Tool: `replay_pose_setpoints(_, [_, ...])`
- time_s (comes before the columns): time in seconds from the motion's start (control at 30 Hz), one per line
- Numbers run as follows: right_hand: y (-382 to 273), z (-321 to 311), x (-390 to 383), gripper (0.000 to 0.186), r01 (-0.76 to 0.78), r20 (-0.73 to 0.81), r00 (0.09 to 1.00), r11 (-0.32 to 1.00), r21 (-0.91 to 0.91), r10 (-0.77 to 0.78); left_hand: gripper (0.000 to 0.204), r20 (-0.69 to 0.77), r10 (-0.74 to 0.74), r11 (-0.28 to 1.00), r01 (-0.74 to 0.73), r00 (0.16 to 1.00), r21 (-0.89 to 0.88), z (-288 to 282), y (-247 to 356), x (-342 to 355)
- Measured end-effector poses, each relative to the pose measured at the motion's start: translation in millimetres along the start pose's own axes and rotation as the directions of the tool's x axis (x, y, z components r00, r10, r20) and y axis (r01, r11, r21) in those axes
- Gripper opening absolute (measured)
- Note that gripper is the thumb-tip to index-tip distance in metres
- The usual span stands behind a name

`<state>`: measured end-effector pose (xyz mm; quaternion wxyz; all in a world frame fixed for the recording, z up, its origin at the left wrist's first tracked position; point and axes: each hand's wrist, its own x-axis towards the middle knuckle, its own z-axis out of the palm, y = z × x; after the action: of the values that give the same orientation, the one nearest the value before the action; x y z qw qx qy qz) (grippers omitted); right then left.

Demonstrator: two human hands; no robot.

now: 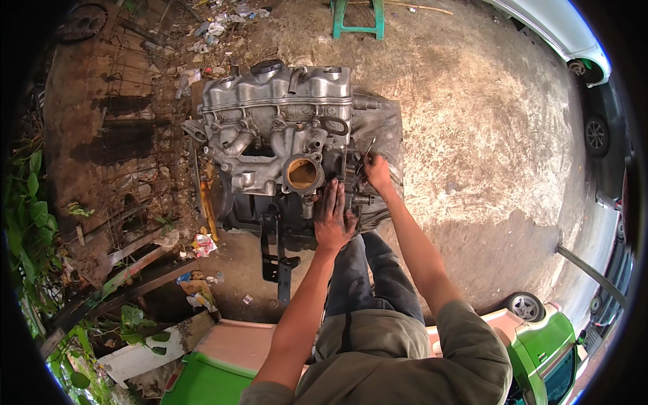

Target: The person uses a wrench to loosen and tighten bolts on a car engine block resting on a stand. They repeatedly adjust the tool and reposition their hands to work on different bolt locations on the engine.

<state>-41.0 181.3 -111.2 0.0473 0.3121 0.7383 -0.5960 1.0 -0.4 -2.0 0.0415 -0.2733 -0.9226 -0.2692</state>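
Engine, silver above and dark below, sits in the upper middle of the frame, and I read the feed across from the left edge. At far left I get green leaves, then a brown, stained patch of ground; crumpled litter lies between that patch and the engine. At the bottom, left of centre, green and pale pink bodywork shows. Across the engine's lower half I see a branched silver manifold, its round opening facing my camera, brownish inside, and below it a dark bracket reaching toward the bottom of the frame. Just right of that, near the centre, I have the left hand laid against the engine's dark lower part, fingers stretched out and loose. At the top edge stands a green stool. Right of centre, the right hand is curled round a slim metal tool, one end poking up past the fingers; I cannot tell what the other end meets. A dark sheet spreads under the engine's right end. Farther right I have rough concrete, then a wheel beside a green vehicle at lower right, and a silver car at upper right.
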Motion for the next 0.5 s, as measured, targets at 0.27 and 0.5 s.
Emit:
replay_pose_setpoints(0.27, [-2,12,-98,0.021,0.267,-0.09,0.952,0.937,-0.226,-0.293,0.066,0.019,0.024,1.0,-0.024,1.0,0.008,-4,1,3])
replay_pose_setpoints(0.5, [10,12,-94,0.015,0.086,-0.333,0.937,0.994,-0.068,-0.103,0.067,0.043,0.03,0.999,-0.031,0.999,0.02,-4,0,2])
